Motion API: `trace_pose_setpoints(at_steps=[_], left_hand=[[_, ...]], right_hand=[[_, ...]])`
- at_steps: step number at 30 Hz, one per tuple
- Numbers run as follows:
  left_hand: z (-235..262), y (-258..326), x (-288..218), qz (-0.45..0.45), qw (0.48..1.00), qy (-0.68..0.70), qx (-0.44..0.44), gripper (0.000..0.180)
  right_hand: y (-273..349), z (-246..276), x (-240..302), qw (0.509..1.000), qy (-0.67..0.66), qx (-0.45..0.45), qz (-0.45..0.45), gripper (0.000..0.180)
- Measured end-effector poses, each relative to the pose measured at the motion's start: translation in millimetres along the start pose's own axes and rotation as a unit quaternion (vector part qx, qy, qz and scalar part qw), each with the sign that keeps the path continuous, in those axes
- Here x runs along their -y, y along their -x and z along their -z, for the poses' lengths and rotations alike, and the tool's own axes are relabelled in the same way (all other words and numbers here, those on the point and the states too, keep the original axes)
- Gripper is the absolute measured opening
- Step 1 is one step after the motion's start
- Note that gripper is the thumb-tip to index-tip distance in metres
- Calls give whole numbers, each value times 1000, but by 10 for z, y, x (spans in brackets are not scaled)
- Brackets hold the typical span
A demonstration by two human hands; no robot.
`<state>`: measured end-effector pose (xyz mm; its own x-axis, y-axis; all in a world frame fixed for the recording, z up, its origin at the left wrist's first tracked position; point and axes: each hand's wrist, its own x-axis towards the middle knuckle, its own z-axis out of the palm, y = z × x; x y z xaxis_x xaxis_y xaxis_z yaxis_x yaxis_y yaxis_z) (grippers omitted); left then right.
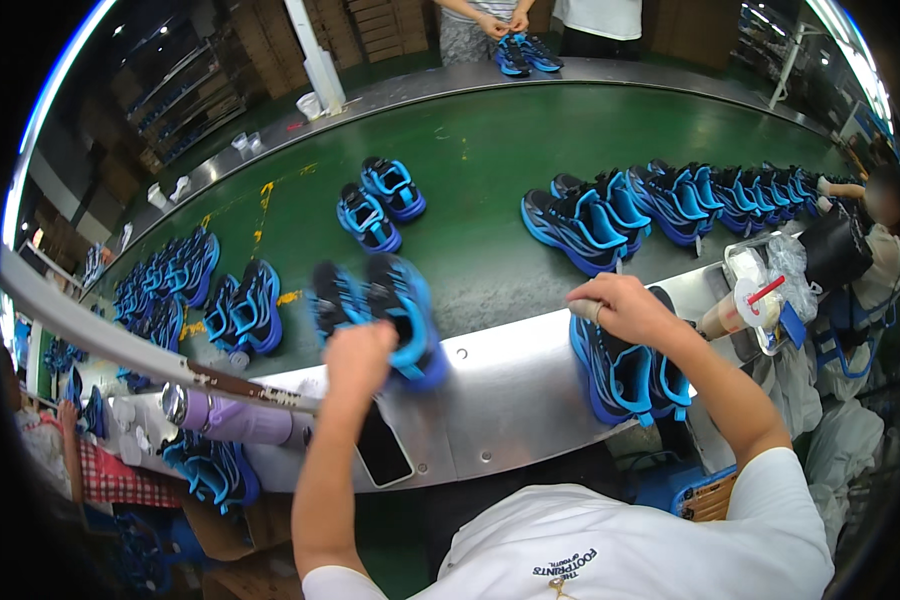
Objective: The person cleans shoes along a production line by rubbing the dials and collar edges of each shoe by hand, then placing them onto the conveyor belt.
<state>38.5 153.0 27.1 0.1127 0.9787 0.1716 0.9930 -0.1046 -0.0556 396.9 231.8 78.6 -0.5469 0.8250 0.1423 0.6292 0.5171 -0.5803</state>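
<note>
My left hand (pixel 360 358) is closed at the near end of a pair of black-and-blue sneakers (pixel 400 310), which is smeared by motion where the green belt meets the metal ledge. My right hand (pixel 615 303) hovers over the toe end of another pair of the same sneakers (pixel 615 370) on the ledge. Its fingers are bent together, with a pale cover on one of them; what they pinch, if anything, is hidden. Further off on the belt stands one more sneaker pair (pixel 382 203).
Rows of sneakers line the green belt (pixel 470 130) at right (pixel 670 200) and left (pixel 255 310). A phone (pixel 382 450) and purple bottle (pixel 235 415) lie left on the ledge. A drink cup (pixel 735 312) stands right. Across the belt, another person's hands (pixel 505 25) handle sneakers.
</note>
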Motion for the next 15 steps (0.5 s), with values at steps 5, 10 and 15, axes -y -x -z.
trace_pose_setpoints(at_steps=[5, 10, 15], left_hand=[[-85, -556, 1016, 261, 963, -14, -68, 23], [-238, -533, 234, 61, 927, 245, -276, 12], [-357, 83, -779, 95, 873, 478, -11, 18]], right_hand=[[-448, 363, -554, 990, 122, 38, -56, 37], [-877, 393, -1312, 937, 333, 85, -67, 78], [-1130, 233, -1925, 931, 290, 183, -128, 66]])
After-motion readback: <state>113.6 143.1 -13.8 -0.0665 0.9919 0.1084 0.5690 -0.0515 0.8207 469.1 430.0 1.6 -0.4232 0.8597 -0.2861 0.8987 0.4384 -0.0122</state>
